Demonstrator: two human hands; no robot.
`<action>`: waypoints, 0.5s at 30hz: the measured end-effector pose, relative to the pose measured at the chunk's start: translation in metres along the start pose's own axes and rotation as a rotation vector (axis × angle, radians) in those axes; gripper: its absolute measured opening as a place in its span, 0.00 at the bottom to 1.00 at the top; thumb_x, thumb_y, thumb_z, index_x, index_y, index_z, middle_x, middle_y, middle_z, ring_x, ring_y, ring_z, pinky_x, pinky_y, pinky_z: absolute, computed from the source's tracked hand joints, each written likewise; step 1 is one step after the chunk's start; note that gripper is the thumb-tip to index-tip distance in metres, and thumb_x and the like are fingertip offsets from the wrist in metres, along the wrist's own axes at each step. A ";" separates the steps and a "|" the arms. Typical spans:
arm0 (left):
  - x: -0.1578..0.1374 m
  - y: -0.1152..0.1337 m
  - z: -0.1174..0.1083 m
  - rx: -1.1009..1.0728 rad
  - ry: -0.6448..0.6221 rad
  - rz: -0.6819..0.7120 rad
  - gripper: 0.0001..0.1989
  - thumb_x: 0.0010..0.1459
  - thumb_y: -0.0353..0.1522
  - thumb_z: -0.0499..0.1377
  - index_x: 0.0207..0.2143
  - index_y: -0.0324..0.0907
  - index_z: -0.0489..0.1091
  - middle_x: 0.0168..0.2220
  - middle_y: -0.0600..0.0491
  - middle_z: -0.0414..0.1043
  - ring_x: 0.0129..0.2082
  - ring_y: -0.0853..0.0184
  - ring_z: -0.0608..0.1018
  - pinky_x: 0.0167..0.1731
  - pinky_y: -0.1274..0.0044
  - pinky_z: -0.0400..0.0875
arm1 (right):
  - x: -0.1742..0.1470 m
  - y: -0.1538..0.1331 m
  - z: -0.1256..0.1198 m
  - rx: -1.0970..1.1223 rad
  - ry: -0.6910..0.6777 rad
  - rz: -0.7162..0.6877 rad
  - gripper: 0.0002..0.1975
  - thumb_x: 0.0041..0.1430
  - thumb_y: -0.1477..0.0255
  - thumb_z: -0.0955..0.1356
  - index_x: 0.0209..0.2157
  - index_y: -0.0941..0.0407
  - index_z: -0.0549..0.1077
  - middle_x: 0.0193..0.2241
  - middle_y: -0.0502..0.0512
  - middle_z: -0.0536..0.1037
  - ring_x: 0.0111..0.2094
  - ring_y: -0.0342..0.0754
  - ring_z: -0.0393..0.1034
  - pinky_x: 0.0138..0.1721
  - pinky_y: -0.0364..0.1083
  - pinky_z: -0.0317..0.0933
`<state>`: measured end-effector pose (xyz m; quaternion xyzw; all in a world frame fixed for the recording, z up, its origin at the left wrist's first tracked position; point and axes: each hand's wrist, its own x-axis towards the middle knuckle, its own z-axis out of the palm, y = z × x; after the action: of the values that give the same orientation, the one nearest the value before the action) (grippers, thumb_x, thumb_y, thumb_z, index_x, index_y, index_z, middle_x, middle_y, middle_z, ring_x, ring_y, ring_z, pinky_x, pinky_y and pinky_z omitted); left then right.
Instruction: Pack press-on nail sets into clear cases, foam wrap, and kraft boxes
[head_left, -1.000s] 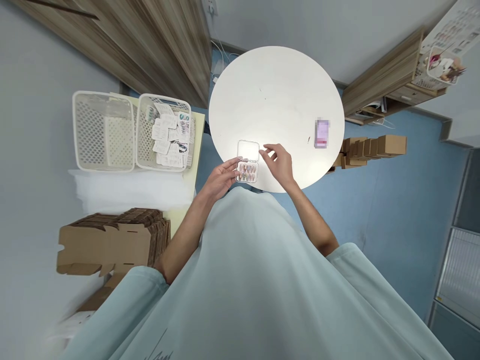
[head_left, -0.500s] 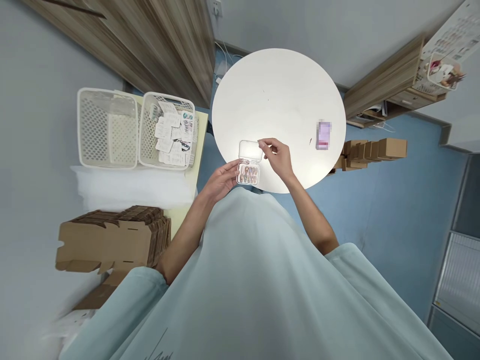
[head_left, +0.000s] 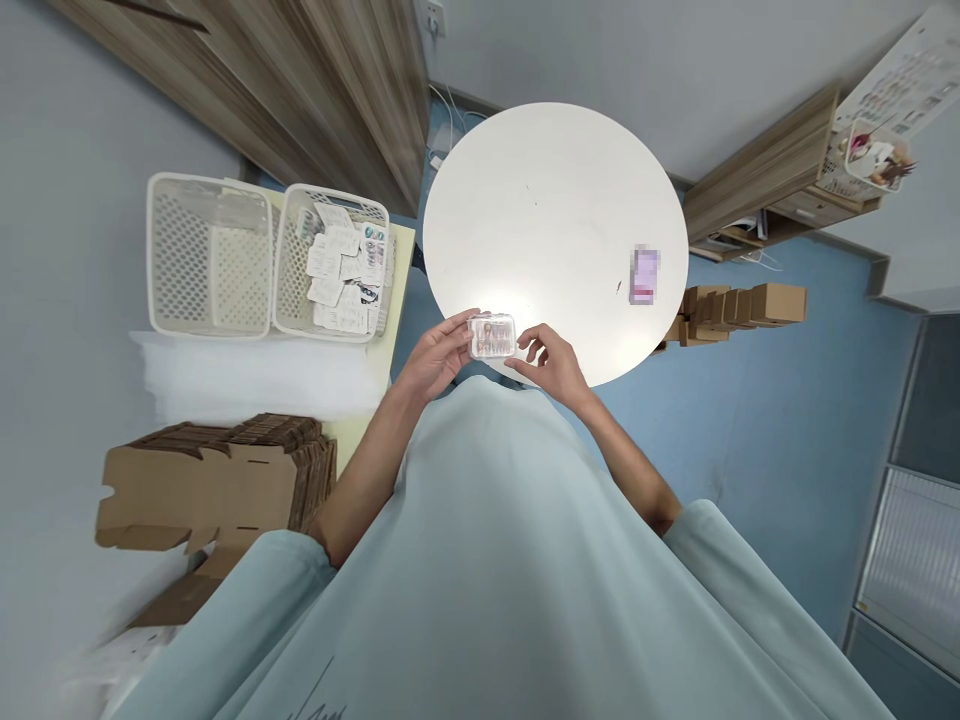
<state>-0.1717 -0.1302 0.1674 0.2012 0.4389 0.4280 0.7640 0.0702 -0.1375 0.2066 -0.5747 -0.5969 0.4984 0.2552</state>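
A small clear case of press-on nails (head_left: 492,337) is held over the near edge of the round white table. Its lid lies down over the nails, which show blurred in rows through the plastic. My left hand (head_left: 439,354) grips the case along its left side, thumb and fingers at that edge. Just right of the case is my right hand (head_left: 553,366), with its thumb and fingers curved apart and nothing between them. Whether a fingertip touches the case's corner, I cannot tell.
The round white table (head_left: 555,200) bears a pixelated purple item (head_left: 644,275) at its right. On the left stand a white basket (head_left: 210,330) and a second basket (head_left: 330,333) holding many cards. Flattened cartons (head_left: 202,490) are stacked nearer me; small cardboard boxes (head_left: 776,304) stand at right.
The case's lid has swung from open to down over the nails. My right hand has let go of the lid and moved toward me, to the case's right side.
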 end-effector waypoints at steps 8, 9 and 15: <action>-0.001 0.007 0.000 0.038 0.008 0.017 0.28 0.60 0.40 0.76 0.60 0.43 0.80 0.67 0.41 0.78 0.68 0.48 0.77 0.66 0.59 0.76 | 0.011 0.001 0.012 0.361 -0.168 0.302 0.33 0.54 0.36 0.77 0.36 0.54 0.80 0.36 0.57 0.86 0.26 0.44 0.74 0.23 0.43 0.62; -0.002 0.007 -0.001 0.054 0.016 0.020 0.29 0.61 0.41 0.76 0.62 0.44 0.79 0.66 0.41 0.78 0.68 0.49 0.78 0.66 0.60 0.76 | 0.011 0.000 0.014 0.383 -0.171 0.302 0.33 0.53 0.36 0.77 0.35 0.54 0.80 0.36 0.56 0.86 0.26 0.44 0.73 0.22 0.43 0.62; -0.014 0.004 -0.013 0.310 0.108 -0.035 0.40 0.60 0.48 0.76 0.69 0.44 0.73 0.55 0.42 0.83 0.57 0.49 0.84 0.57 0.61 0.81 | 0.019 0.001 0.024 0.389 -0.135 0.300 0.32 0.53 0.37 0.78 0.35 0.54 0.79 0.35 0.55 0.86 0.25 0.43 0.73 0.22 0.42 0.62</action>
<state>-0.1879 -0.1405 0.1707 0.2860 0.5434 0.3520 0.7064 0.0453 -0.1272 0.1920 -0.5622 -0.4137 0.6733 0.2437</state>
